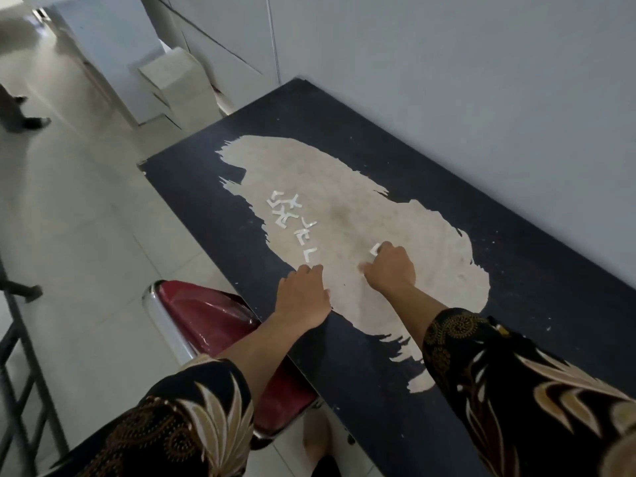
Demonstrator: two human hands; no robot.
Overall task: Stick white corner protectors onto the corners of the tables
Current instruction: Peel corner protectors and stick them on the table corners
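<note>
A dark table (344,132) with a large worn pale patch stands against the wall. Several white L-shaped corner protectors (292,215) lie in a loose row on the patch. My left hand (304,297) rests on the table, its fingertips touching the nearest protector (309,258). To its right, my right hand (390,268) has its fingers curled round another white protector (375,250), which peeks out above the knuckles. The table's far left corner (141,164) is bare.
A red chair (206,318) with a chrome frame stands at the table's left edge, under my left arm. White boxes (179,87) are stacked beyond the table. A metal frame (20,339) is at far left. Another person's feet (20,115) are on the tiled floor.
</note>
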